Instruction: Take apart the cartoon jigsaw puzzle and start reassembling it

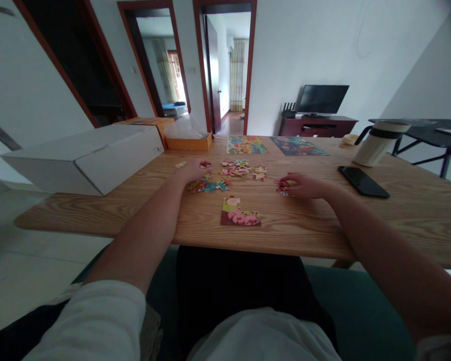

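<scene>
My left hand (191,171) is over the left side of the wooden table (304,223), fingers closed on a puzzle piece (206,165). Under and beside it lies a group of orange and blue puzzle pieces (209,186). A heap of pink puzzle pieces (236,169) is between my hands. To the right, my right hand (304,186) has its fingers bent together on a small red-and-white puzzle piece (283,184); the fingertips partly cover it. Nearest my body sits a partly joined puzzle (240,216) with a pink figure, its upper right part open.
Two joined puzzles, one yellowish (247,145) and one blue (299,146), lie at the far edge. A white box (116,158) and an orange tray (190,144) stand left. On the right are a black phone (363,181) and a cream mug (379,145).
</scene>
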`<action>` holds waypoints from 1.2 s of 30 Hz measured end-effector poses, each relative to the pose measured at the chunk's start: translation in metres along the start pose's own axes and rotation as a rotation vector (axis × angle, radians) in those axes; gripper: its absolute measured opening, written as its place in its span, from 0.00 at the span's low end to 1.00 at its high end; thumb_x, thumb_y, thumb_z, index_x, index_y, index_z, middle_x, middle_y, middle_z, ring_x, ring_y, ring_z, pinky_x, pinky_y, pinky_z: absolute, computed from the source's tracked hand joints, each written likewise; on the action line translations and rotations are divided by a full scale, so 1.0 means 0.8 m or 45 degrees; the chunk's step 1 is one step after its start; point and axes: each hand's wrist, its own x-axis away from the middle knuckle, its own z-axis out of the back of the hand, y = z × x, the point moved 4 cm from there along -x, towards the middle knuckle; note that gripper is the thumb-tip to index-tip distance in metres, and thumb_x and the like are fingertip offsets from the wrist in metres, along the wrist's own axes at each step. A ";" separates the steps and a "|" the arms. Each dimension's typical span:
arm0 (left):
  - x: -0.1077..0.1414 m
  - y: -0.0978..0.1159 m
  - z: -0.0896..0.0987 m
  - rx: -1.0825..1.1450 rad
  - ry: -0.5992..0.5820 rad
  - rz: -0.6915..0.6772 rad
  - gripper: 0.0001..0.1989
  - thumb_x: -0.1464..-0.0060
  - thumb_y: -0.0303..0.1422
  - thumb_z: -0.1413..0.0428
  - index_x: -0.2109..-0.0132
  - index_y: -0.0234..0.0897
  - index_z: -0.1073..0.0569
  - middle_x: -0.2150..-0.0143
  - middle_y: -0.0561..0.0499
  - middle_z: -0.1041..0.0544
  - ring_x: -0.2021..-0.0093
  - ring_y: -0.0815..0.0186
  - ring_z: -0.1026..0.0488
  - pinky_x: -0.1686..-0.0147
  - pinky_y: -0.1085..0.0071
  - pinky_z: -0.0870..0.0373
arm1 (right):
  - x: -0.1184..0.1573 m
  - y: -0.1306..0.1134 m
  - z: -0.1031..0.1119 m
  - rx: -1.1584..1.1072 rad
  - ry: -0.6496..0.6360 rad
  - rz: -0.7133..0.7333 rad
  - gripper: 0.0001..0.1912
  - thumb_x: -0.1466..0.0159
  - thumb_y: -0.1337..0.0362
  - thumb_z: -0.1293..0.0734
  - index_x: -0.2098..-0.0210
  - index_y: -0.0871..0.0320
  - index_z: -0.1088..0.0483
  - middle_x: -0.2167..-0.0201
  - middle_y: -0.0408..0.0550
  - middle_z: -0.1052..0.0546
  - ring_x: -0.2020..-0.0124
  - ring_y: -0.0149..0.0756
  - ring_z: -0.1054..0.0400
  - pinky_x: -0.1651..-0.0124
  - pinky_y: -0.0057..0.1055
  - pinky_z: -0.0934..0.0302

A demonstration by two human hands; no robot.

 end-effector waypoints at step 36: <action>0.006 -0.053 0.036 -0.014 0.058 0.402 0.17 0.48 0.32 0.38 0.50 0.37 0.21 0.52 0.43 0.18 0.56 0.57 0.20 0.58 0.71 0.27 | -0.001 -0.007 -0.016 -0.096 -0.029 0.073 0.26 0.35 0.51 0.35 0.41 0.53 0.29 0.44 0.53 0.24 0.45 0.49 0.28 0.39 0.45 0.37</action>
